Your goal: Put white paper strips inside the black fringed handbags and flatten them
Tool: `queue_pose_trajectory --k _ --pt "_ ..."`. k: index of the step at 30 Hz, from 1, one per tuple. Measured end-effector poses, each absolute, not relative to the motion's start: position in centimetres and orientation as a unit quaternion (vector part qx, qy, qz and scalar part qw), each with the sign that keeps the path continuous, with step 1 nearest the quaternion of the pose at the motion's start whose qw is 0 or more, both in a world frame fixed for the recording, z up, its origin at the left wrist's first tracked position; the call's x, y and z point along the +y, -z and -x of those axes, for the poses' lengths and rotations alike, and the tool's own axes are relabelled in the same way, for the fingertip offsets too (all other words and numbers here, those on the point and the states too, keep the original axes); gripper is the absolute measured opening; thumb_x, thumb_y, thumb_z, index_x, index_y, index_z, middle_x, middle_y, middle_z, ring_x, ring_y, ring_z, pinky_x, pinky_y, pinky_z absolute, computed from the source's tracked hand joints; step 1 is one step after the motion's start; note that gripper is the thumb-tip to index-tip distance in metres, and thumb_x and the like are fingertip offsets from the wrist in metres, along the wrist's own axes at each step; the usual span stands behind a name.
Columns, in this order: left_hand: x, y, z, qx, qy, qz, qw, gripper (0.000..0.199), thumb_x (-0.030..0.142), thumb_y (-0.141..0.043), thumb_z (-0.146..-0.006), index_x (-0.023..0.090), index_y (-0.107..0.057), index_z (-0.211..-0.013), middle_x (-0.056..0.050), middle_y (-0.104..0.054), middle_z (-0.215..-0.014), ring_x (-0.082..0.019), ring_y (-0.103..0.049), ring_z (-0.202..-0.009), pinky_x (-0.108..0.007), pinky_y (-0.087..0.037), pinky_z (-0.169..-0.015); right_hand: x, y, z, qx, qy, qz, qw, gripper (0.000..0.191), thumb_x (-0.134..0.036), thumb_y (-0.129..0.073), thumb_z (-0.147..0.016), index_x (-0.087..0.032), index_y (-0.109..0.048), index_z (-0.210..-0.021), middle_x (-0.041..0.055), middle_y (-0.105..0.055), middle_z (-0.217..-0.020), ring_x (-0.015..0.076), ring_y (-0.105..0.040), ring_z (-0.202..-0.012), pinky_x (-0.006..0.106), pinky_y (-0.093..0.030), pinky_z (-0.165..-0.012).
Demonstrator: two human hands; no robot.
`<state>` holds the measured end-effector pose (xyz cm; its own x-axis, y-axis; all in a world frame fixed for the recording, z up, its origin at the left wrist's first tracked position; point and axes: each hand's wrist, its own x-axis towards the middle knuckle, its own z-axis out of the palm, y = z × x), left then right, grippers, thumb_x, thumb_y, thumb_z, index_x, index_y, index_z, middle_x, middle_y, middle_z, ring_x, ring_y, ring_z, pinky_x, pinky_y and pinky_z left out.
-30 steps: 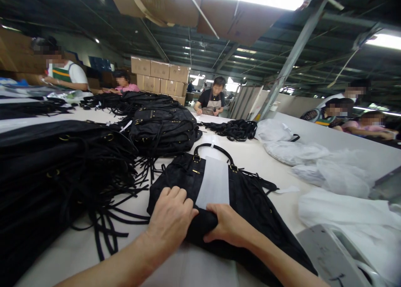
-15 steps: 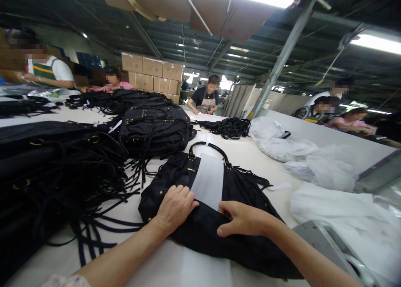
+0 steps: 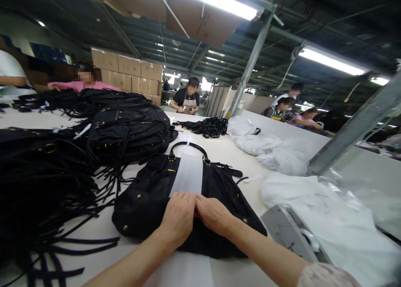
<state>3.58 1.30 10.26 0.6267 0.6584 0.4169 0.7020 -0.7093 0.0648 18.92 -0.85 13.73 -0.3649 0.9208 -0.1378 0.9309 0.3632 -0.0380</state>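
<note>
A black handbag with brass studs lies on the white table, its carrying handles pointing away from me. A white strip runs over the bag's middle, and a pale strip shows on the table on the near side of the bag. My left hand is closed on the bag's fabric at the near end of the white strip. Right beside it, my right hand is closed on the bag too. The fingertips of both hands are partly hidden, and the two hands touch.
Black bags with loose straps are piled at left, more straps lie farther back. White wrapping sheets and a grey tape dispenser-like device are on the right. A co-worker stands across the table; cartons are stacked behind.
My hands have come together at the near end of the white strip; before, they were apart on either side of it. The camera view has turned to the right.
</note>
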Motion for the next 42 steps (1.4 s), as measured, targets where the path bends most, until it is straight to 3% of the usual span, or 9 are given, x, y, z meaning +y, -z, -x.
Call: queue_pose_trajectory --k 6,11,17,22,25,27,30,33,42 --pt "2.3 -8.4 -5.0 -0.370 0.249 0.892 0.070 0.023 0.011 -0.040 -0.096 0.020 -0.055 -0.081 -0.005 -0.056 -0.077 -0.027 -0.049 -0.076 -0.042 -0.036 -0.074 -2.0 -17.3 -24.5 0.786 0.156 -0.595 0.058 0.042 -0.056 -0.075 -0.075 -0.020 -0.066 -0.096 0.0026 -0.070 -0.088 0.0223 -0.066 -0.085 0.027 -0.043 -0.068" --pt "2.5 -7.9 -4.7 -0.360 0.275 0.887 0.090 0.027 0.011 -0.037 -0.097 0.021 -0.052 -0.078 -0.005 -0.053 -0.075 -0.025 -0.046 -0.072 -0.039 -0.034 -0.068 -3.5 -18.9 -29.2 0.723 0.303 -0.617 0.068 0.054 -0.042 -0.083 -0.063 -0.025 -0.066 -0.111 -0.0004 -0.068 -0.102 0.0206 -0.063 -0.092 0.025 -0.043 -0.071" --pt "2.5 -7.8 -4.3 -0.346 0.307 0.883 0.076 0.028 0.015 -0.035 -0.100 0.019 -0.052 -0.078 -0.005 -0.053 -0.076 -0.024 -0.048 -0.072 -0.038 -0.036 -0.069 -3.6 -14.8 -29.5 0.713 0.162 -0.681 0.034 0.042 -0.038 -0.082 -0.068 -0.022 -0.066 -0.103 0.0034 -0.069 -0.097 0.0251 -0.063 -0.097 0.027 -0.039 -0.073" --pt "1.7 -9.7 -5.5 -0.368 0.233 0.897 0.081 0.020 0.010 -0.045 -0.093 0.018 -0.057 -0.079 -0.007 -0.057 -0.077 -0.027 -0.052 -0.075 -0.040 -0.038 -0.070 -4.0 -12.8 -29.2 0.706 0.117 -0.698 0.026 0.039 -0.045 -0.078 -0.073 -0.022 -0.062 -0.101 0.0054 -0.069 -0.094 0.0286 -0.065 -0.094 0.030 -0.039 -0.070" --pt "1.0 -11.0 -8.1 -0.349 0.209 0.914 0.000 0.004 0.019 -0.058 -0.091 0.018 -0.060 -0.088 -0.008 -0.062 -0.088 -0.029 -0.056 -0.085 -0.041 -0.041 -0.075 -3.9 -13.2 -29.2 0.708 0.120 -0.695 0.035 0.042 -0.046 -0.079 -0.072 -0.022 -0.063 -0.102 0.0065 -0.069 -0.096 0.0302 -0.064 -0.096 0.031 -0.040 -0.072" --pt "0.9 -11.0 -9.8 -0.322 0.204 0.921 -0.078 0.010 0.026 -0.066 -0.088 0.019 -0.061 -0.092 -0.007 -0.064 -0.092 -0.027 -0.058 -0.089 -0.038 -0.043 -0.076 -4.0 -14.1 -29.6 0.711 0.129 -0.690 0.043 0.048 -0.044 -0.081 -0.069 -0.021 -0.062 -0.106 0.0068 -0.069 -0.098 0.0305 -0.064 -0.098 0.031 -0.041 -0.075" --pt "1.5 -9.8 -11.0 -0.307 0.211 0.916 -0.148 0.012 0.025 -0.069 -0.086 0.020 -0.060 -0.093 -0.002 -0.065 -0.092 -0.021 -0.061 -0.087 -0.030 -0.045 -0.073 -4.4 -16.1 -30.9 0.717 0.171 -0.673 0.063 0.055 -0.037 -0.086 -0.061 -0.021 -0.063 -0.108 0.0033 -0.069 -0.097 0.0258 -0.064 -0.093 0.027 -0.042 -0.072" --pt "2.1 -8.5 -10.8 -0.306 0.260 0.896 -0.191 0.012 0.021 -0.069 -0.086 0.021 -0.058 -0.091 0.000 -0.064 -0.091 -0.019 -0.060 -0.087 -0.028 -0.044 -0.073 -4.6 -17.4 -32.6 0.721 0.214 -0.655 0.075 0.045 -0.028 -0.086 -0.059 -0.023 -0.066 -0.100 -0.0036 -0.067 -0.090 0.0181 -0.063 -0.083 0.022 -0.042 -0.065" --pt "1.1 -8.2 -10.8 -0.294 0.255 0.914 -0.113 0.021 0.017 -0.075 -0.081 0.021 -0.055 -0.089 -0.002 -0.061 -0.091 -0.023 -0.057 -0.085 -0.035 -0.046 -0.073 -4.4 -15.7 -31.6 0.711 0.125 -0.685 0.101 0.032 -0.016 -0.078 -0.069 -0.022 -0.068 -0.099 0.0028 -0.072 -0.091 0.0255 -0.067 -0.092 0.029 -0.044 -0.073"
